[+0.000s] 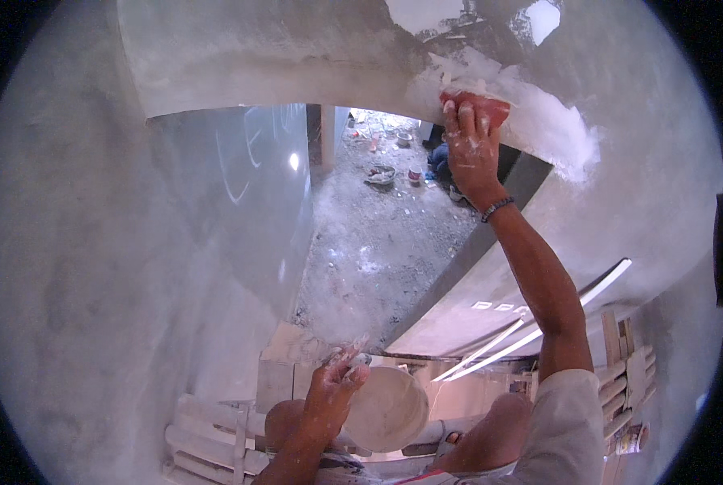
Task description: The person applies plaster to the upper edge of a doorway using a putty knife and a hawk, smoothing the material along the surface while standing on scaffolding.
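Note:
My right hand [472, 149] is stretched up to the grey wall above an opening. Its fingers press a red putty spreader [491, 107] flat against the wall, at a patch of wet white putty [557, 133] that runs off to the right. Low in front of me, my left hand [339, 384] is closed, its fingers smeared with white. Whatever it may hold is too small and blurred to name. Just right of that hand is a round pale bucket [390, 411], between it and my bent knee.
Bamboo poles [208, 444] form a platform at the lower left, with more bamboo [616, 396] at the lower right. Long white strips [539, 331] lean at the right. Through the opening, a debris-strewn floor [378, 242] lies below, with a basin [380, 175] and a small bucket [414, 175].

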`<state>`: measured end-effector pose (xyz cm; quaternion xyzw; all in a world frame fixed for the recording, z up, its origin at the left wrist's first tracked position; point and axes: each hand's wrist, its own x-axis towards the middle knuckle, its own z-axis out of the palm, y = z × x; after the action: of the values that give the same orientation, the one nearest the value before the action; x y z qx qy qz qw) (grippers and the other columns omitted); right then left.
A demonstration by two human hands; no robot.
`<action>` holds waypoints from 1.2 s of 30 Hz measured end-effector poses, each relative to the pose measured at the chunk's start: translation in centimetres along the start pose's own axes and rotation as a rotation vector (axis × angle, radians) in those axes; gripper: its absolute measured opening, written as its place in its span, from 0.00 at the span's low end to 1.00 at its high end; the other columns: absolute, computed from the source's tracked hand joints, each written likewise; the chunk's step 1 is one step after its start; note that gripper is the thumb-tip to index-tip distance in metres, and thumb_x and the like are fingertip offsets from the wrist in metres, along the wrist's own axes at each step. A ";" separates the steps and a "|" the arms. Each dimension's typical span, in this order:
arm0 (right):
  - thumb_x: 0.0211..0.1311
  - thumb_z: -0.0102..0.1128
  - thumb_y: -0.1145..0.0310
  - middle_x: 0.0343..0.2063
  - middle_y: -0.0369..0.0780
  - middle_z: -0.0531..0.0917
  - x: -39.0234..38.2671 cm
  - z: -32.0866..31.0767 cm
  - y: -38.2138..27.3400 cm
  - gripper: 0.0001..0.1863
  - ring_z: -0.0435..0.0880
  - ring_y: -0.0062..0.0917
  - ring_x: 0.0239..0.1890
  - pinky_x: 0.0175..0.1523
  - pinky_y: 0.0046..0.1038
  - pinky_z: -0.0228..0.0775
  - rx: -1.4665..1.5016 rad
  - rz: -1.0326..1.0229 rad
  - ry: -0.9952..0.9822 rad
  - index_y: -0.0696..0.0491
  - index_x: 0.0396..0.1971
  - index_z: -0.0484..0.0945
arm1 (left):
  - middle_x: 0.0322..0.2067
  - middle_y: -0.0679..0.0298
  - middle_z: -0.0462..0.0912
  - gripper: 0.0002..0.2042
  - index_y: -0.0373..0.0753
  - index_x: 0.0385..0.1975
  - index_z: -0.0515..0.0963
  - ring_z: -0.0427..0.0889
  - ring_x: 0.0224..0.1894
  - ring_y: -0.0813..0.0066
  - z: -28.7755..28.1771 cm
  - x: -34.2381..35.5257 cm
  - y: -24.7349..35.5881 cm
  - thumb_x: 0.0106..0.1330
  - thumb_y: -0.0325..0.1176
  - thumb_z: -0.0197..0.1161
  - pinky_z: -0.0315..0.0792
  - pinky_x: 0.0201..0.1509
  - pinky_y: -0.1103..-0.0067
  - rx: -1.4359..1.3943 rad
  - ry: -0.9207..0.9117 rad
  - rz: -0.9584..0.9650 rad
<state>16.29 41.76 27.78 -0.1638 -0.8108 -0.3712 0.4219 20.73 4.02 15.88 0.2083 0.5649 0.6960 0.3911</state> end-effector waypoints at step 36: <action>0.64 0.53 0.62 0.47 0.40 0.78 -11.1 -7.9 -2.9 0.19 0.79 0.25 0.46 0.51 0.28 0.73 1.448 0.347 -0.673 0.53 0.52 0.71 | 0.50 0.58 0.74 0.23 0.36 0.52 0.71 0.72 0.51 0.64 -14.9 -5.2 -0.1 0.61 0.43 0.60 0.64 0.57 0.72 0.070 0.627 0.182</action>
<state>25.55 34.48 20.42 -0.0765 -0.8961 0.3843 0.2086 12.98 -9.33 12.42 0.0468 0.6604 0.7386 0.1272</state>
